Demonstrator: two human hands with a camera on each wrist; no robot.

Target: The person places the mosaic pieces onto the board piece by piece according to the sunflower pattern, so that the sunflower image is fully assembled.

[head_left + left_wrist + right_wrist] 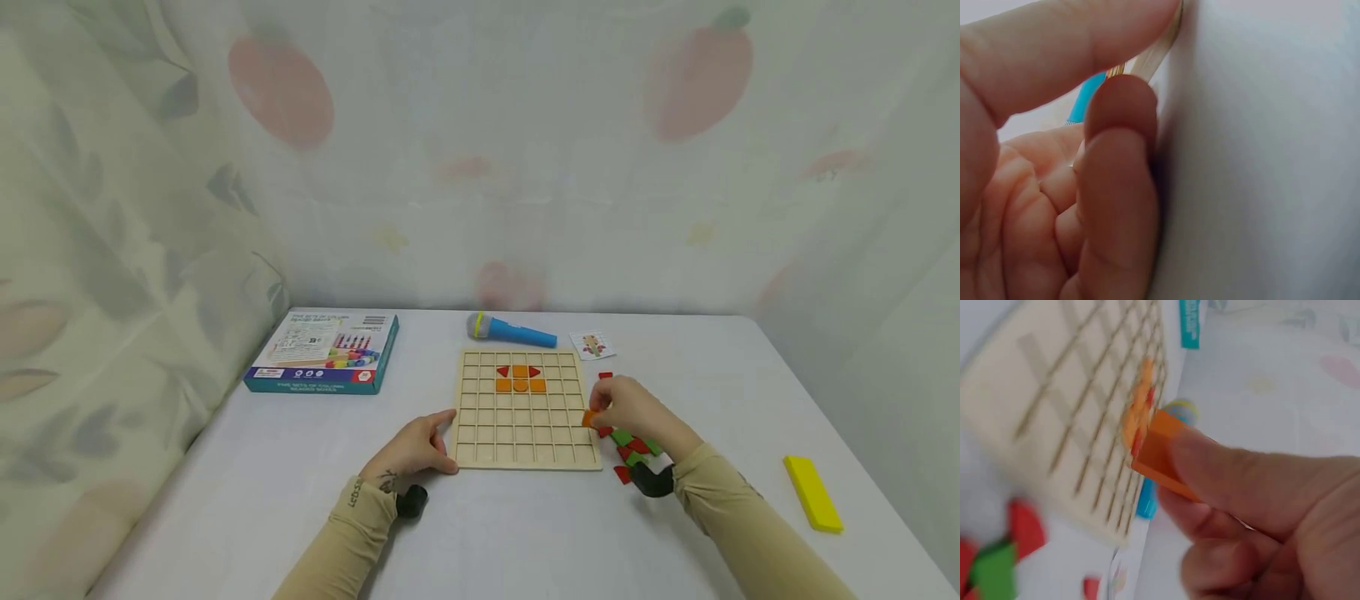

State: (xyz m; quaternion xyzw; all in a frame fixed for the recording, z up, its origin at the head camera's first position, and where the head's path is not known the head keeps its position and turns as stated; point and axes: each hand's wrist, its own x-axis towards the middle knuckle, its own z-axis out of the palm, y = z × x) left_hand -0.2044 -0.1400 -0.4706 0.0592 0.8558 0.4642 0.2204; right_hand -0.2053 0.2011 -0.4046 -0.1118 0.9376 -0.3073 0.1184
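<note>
A pale wooden grid board [492,454] lies flat on the white table. Orange and red pieces [521,372] sit in several of its upper squares, an orange round one among them. At the board's left edge, my left hand [411,450] touches it with index finger and thumb; the other fingers bend inward in the left wrist view. My right hand [1254,506] pinches an orange square tile [1159,450] between thumb and fingers. That tile is raised over the board's right edge. Beneath the right hand, loose red and green pieces [622,437] are scattered beside the board.
A toy microphone [517,330] with a blue handle lies behind the board. Next to it is a small pattern card [592,345]. A boxed set [318,350] stands at the back left, and a yellow block [813,493] lies at the far right.
</note>
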